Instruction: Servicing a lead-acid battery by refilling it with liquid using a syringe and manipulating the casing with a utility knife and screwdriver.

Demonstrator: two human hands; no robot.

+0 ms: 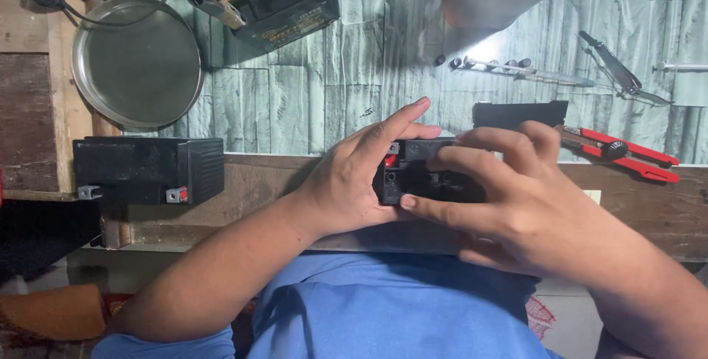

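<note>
While both forearms reach in from the bottom edge, the left hand [354, 182] wraps the left end of a small black battery [420, 175], thumb under, index finger stretched straight over the top. The right hand [509, 197] cups the right end, fingers curled across it and thumb pressed on its near face (so both hands are closed on it). Its long axis runs left to right along the wooden bench edge [280, 182], terminals facing the person. Left of it sits another black battery [147, 169]; right of it, a red utility knife [627, 154].
</note>
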